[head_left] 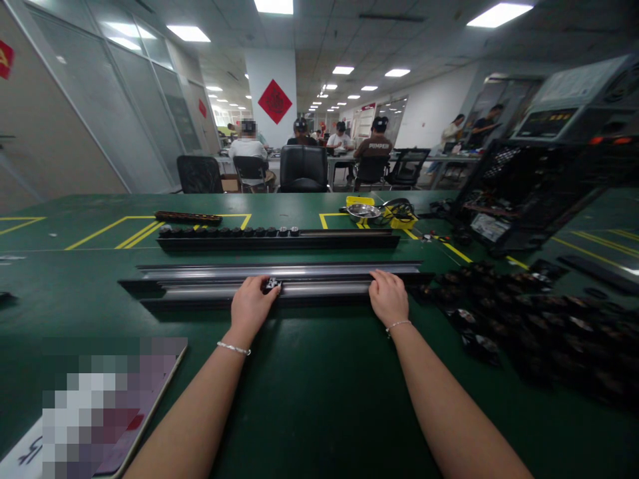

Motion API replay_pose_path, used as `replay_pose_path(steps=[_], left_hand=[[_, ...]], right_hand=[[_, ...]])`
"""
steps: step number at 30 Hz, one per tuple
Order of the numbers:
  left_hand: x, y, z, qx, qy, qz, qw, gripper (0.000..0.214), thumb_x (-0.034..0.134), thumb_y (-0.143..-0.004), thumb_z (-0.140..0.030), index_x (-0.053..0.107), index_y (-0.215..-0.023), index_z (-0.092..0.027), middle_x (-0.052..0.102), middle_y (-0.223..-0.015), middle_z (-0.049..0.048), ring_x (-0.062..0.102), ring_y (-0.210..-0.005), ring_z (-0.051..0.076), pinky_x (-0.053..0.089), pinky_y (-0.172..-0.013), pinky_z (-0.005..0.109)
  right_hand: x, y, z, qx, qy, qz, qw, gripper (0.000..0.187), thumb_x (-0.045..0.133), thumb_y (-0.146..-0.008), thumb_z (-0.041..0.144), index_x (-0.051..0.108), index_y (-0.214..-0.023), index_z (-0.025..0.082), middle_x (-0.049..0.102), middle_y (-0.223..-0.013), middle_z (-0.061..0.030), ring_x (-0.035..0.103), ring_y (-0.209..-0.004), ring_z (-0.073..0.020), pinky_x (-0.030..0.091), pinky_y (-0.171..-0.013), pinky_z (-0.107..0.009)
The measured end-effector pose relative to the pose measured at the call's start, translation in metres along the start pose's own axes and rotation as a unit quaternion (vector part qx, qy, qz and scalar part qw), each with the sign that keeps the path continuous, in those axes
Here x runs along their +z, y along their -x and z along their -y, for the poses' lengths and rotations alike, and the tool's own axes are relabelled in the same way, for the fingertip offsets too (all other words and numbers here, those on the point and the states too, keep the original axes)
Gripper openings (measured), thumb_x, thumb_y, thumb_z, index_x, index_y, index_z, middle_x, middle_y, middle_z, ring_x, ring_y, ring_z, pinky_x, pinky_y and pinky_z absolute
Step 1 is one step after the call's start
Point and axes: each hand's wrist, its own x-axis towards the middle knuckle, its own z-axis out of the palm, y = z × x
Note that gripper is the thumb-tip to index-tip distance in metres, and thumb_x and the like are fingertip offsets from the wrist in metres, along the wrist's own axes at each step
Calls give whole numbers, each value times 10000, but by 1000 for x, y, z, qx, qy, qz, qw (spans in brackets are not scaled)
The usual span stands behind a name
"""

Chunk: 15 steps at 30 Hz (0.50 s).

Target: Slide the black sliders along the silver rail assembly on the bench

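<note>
We've got the left hand (251,303) pinching a small black part (272,285) onto the rail (319,287) while the right hand (389,297) lies flat, seemingly empty; an angled push could jam it.

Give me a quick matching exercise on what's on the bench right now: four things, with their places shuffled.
Things:
1. left hand
2. right hand
3. pile of black parts
4. metal bowl

Places:
A. far side of the table, by the yellow tray
B. right end of the near rail
C. holding a small black part on the near rail
D. right of the near rail

Pairs: 1-C, 2-B, 3-D, 4-A
</note>
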Motion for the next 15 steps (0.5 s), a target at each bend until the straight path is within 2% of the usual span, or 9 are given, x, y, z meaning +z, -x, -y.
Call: replay_pose_path(steps=[15], left_hand=[[2,3,-9,25,21,39,999,346,587,-782,-388,621,-1091,-237,674,-1042,23,623,-912,176,461,-823,285]], right_hand=[[-5,1,3,20,-9,2,1000,411,362,-847,241,648,-1134,172,615,-1194,-78,444,-1153,-243,370,-971,-396]])
